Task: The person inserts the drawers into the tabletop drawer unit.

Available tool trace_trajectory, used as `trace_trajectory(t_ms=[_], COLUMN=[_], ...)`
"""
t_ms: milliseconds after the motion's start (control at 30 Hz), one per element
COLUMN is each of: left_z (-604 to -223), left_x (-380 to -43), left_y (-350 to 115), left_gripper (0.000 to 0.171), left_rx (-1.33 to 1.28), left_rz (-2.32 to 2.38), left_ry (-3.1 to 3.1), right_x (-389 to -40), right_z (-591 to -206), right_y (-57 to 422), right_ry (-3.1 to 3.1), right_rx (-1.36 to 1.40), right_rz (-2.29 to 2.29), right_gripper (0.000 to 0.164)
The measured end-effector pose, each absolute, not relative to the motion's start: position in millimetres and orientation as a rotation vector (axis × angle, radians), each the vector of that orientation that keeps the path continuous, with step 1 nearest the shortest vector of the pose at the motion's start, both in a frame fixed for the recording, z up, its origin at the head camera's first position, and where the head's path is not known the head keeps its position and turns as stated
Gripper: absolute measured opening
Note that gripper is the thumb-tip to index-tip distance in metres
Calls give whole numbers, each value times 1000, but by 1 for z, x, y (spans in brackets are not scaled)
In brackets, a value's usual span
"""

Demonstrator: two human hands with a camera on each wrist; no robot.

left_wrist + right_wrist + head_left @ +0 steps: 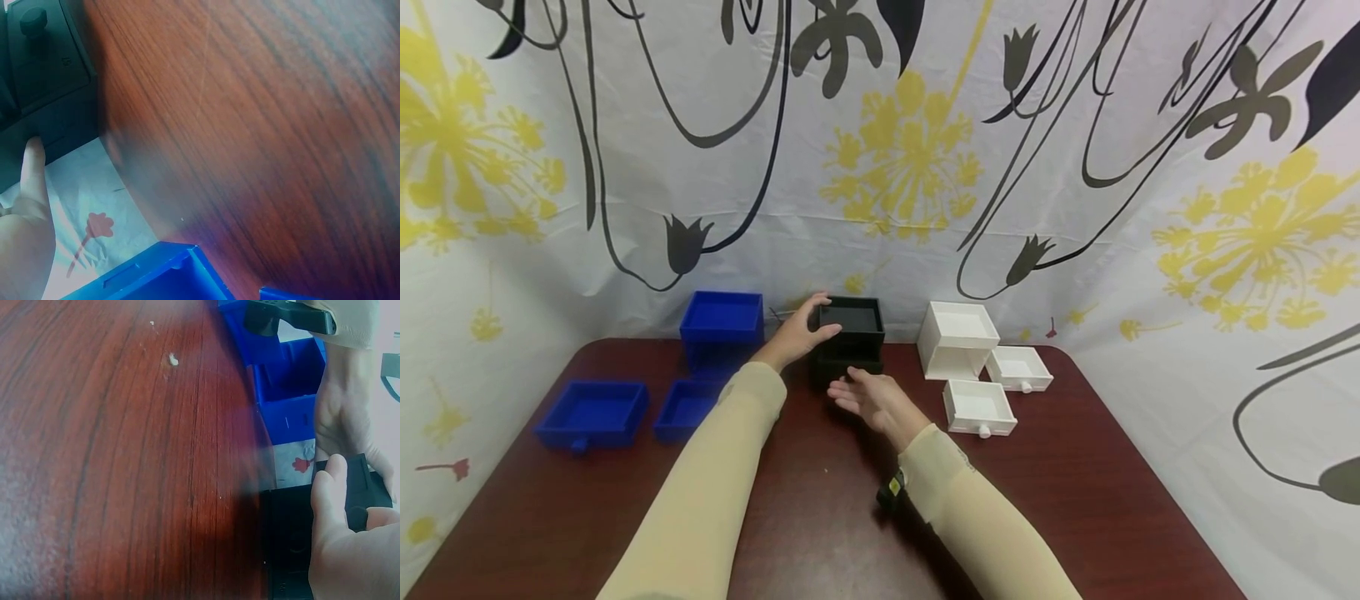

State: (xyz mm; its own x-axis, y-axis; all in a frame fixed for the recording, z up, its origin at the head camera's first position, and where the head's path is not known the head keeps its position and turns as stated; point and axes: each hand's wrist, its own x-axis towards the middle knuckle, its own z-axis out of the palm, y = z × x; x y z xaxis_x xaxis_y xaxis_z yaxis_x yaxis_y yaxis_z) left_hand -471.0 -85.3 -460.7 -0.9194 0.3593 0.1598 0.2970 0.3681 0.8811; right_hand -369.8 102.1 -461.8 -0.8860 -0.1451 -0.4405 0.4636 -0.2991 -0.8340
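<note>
Spreading thumb and fingers apart, the left grip (796,336) rests against the left side of the black cabinet (852,317), one digit laid straight along its wall. Just in front of that cabinet, the right grip (877,400) has its fingers extended and loose; whether they touch the cabinet I cannot tell. A round knob (34,21) stands out from the front panel (47,59) beside the left grip.

To the left of the left grip stands the blue cabinet (722,312), with two drawers, the near blue drawer (685,407) and the outer blue drawer (591,408), set before it. Right of the right grip are the white cabinet (961,323), the front white drawer (979,404) and the side white drawer (1021,367). Beneath both grips spreads the reddish-brown tabletop (820,508).
</note>
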Motion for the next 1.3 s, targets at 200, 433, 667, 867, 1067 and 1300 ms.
trace_trajectory(t_ms=[200, 433, 667, 867, 1067, 1300], left_z=[-461, -463, -464, -464, -466, -465], left_x=[-470, -471, -471, -471, -474, -473], left_y=[-86, -86, -84, -84, -83, -85], left_gripper=[72, 73, 71, 70, 70, 72], left_rx=[598, 587, 593, 592, 589, 590], left_rz=[1629, 1627, 1642, 1654, 1665, 1665], left_ry=[2544, 2545, 2538, 2533, 2529, 2523], right_x=[-371, -373, -376, -377, -379, -381], right_z=[-463, -463, -463, -462, -462, -462], right_y=[102, 103, 105, 107, 108, 106], right_ry=[1570, 1582, 1582, 1572, 1566, 1555], right_rx=[399, 399, 406, 411, 410, 405], right_rz=[-2225, -2223, -2223, -2223, -2219, -2230], right_gripper=[42, 40, 40, 39, 36, 36])
